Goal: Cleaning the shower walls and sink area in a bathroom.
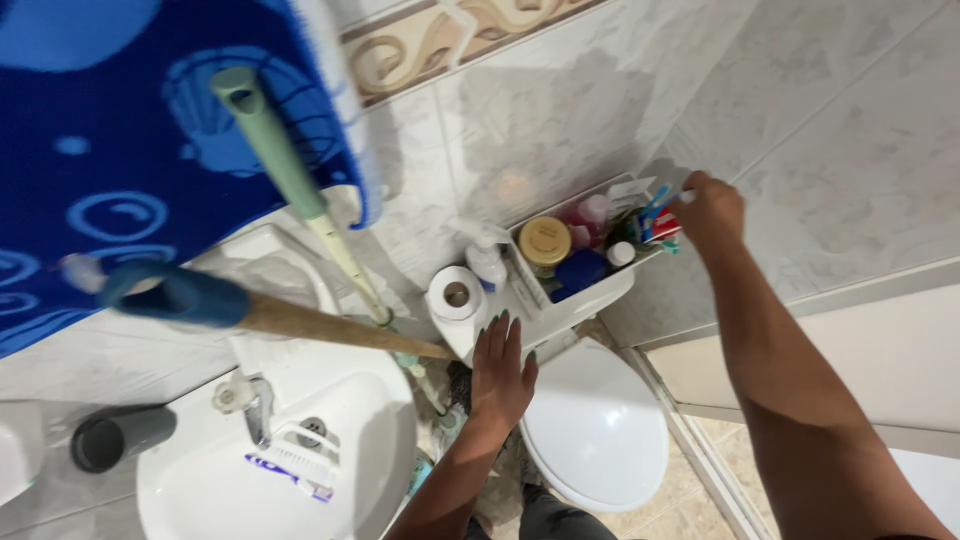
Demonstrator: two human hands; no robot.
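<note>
1. Two bare hands over a toilet, seen from above. Right hand (712, 212) reaches to the far end of a white tray (590, 295) on the tank, fingers curled round toothbrushes (658, 215) w/ blue and red handles; grip itself partly hidden.
2. Left hand (500, 372) lies flat, fingers straight and spread, nothing held, on the tank's front edge just beside a toilet roll (457, 294).
3. Tray also holds a yellow-lidded jar (545, 240), pink bottles, a blue tub.
4. White spray bottle (485, 255) stands btw roll and tray.
5. Toilet lid (595, 430) is shut, below the hands.
6. Left: white sink (375, 430) w/ a brush in the bowl, two long handles leaning across, blue patterned towel (120, 150) at top.
</note>
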